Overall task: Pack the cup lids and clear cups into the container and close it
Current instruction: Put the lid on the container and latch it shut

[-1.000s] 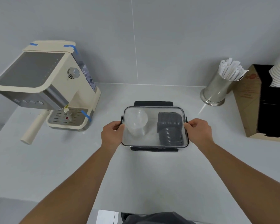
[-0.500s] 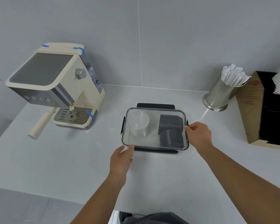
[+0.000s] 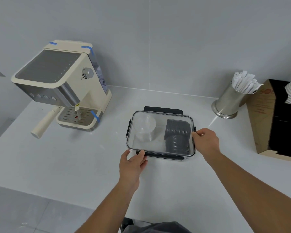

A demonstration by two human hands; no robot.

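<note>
Head view is showing us the clear rectangular plastic container sitting mid-counter with its transparent lid on, stacked clear cups lying at its left and dark grey cup lids at its right. Our left hand is gripping the near-left black latch; our right hand is pinching the right edge. We are seeing a cream espresso machine standing far left.

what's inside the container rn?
Through the clear lid of the container: stacked clear cups on the left, dark cup lids on the right. Counts unreadable; lower lids hidden.
</note>
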